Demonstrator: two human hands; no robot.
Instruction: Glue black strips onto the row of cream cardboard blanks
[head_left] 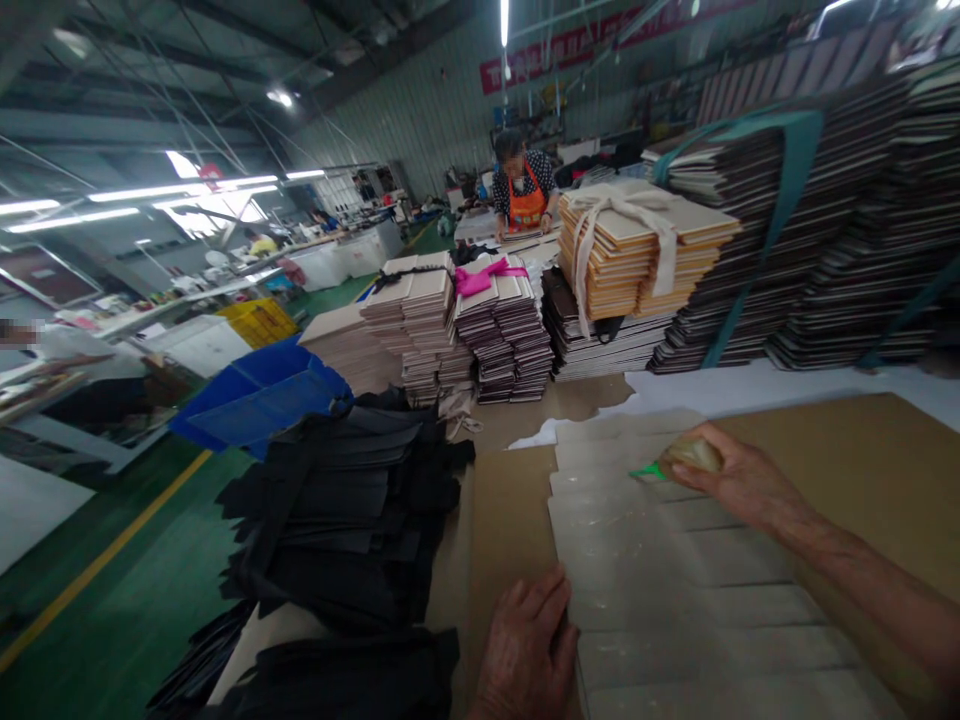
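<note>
My right hand (pixel 739 475) is wrapped round a squeeze bottle (pixel 697 457) with a green nozzle (pixel 646 471). The nozzle points left and down, over a layer of overlapping light grey-beige panels (pixel 675 570). Small shiny spots, like clear glue, show along the panels' left part. Resting at the left edge of those panels, my left hand (pixel 529 640) holds nothing that I can see, its fingers stretched forward on the brown board (pixel 514 510). Left of the board lies a heap of black fabric-like strips (pixel 337 500).
Tied stacks of panels (pixel 499 335) stand behind the board, with a yellow-edged bundle (pixel 622 250) and tall dark stacks (pixel 810 230) at right. A blue bin (pixel 262 390) is at left above the green floor (pixel 150 580). A person in an orange apron (pixel 527 205) works further back.
</note>
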